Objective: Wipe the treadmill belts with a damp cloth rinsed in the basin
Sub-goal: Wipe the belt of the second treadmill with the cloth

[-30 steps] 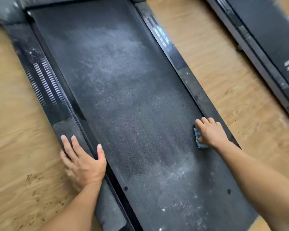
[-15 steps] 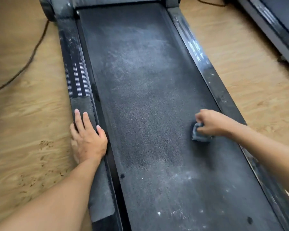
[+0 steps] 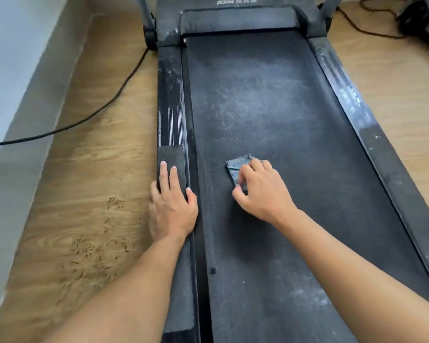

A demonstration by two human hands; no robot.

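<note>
Right hand (image 3: 263,191) slid cloth (image 3: 237,167) leftward to mid-belt (image 3: 270,107), fingers pinching it; dusty grey at 12; left hand (image 3: 172,206) flat, open, on side rail (image 3: 170,120)

We see wood floor (image 3: 89,184) carrying treadmill (image 3: 270,100), black cable (image 3: 104,105) and dark debris specks (image 3: 94,248).

The belt (image 3: 270,115) at frame centre is matt black with a fine gritty texture, dusted grey-white in patches. Its side rail (image 3: 171,115) looks like hard black plastic — ribbed, slightly glossy, scuffed. The cloth (image 3: 236,167) is soft grey-blue fabric. The floor (image 3: 97,181), left, shows smooth wood grain — lightly stained.
</note>
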